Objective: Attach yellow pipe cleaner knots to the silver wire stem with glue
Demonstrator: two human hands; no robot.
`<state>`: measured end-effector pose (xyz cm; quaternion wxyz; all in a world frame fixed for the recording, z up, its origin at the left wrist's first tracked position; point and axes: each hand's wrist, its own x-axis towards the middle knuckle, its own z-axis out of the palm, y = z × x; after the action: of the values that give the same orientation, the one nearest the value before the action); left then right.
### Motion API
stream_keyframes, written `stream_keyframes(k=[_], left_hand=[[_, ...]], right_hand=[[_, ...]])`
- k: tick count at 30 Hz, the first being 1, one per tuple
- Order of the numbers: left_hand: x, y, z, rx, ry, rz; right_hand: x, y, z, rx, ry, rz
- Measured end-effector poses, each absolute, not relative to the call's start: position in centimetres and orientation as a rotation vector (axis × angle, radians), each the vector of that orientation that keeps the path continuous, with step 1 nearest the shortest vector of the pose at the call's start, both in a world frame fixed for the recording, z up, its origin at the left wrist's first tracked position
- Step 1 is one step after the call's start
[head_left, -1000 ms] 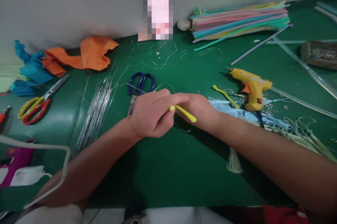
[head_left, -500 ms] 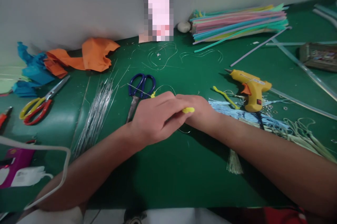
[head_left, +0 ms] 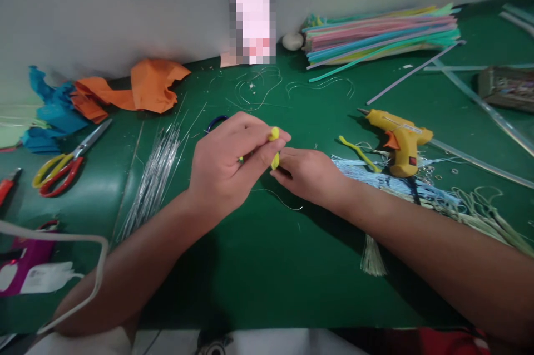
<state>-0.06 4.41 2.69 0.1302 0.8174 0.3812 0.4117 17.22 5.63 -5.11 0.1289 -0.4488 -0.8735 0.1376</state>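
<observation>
A short yellow pipe cleaner [head_left: 274, 133] is pinched between the thumb and forefinger of my left hand [head_left: 231, 163]. Its upper tip pokes out above the thumb, and a lower part shows beneath. My right hand [head_left: 311, 174] lies close on the right, its fingers pressed together around that lower part; the fingertips are partly hidden. Behind my left hand, blue-handled scissors [head_left: 217, 121] show only part of a loop. A thin wire [head_left: 279, 199] curves over the green table under my hands. Another bent yellow pipe cleaner [head_left: 359, 153] lies to the right.
On the right are a yellow glue gun [head_left: 398, 138], blue tassels [head_left: 387, 182] and pale tassels [head_left: 479, 213]. A pipe-cleaner bundle [head_left: 384, 38] lies at the back. Leftward are silver wires [head_left: 154, 177], red-and-yellow scissors [head_left: 62, 174], orange paper [head_left: 152, 85] and a white cable [head_left: 102, 266].
My left hand has lifted and turned, bringing the yellow pipe cleaner from lying sideways to upright. It now covers most of the blue-handled scissors. My right hand's fingers have come into view.
</observation>
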Motion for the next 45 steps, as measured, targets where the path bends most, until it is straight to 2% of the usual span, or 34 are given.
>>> stream_keyframes(k=[10,25,35,45], left_hand=[[-0.8,5.1,2.3,2.400,1.121,1.235],[-0.8,5.9,1.2,2.319,1.089,1.214],[-2.5,7.4,0.7,2.326,1.171,0.528],[-1.6,7.2,-1.1,2.395,1.277,0.314]], right_hand=[[17.4,5.6,-5.1,-1.315,-2.459,0.471],[17.7,5.8,-5.3,-1.096,-2.485,0.492],[17.7,6.0,-5.2,-1.150,-2.527,0.511],[17.6,5.9,-4.8,-1.201,-2.466,0.596]])
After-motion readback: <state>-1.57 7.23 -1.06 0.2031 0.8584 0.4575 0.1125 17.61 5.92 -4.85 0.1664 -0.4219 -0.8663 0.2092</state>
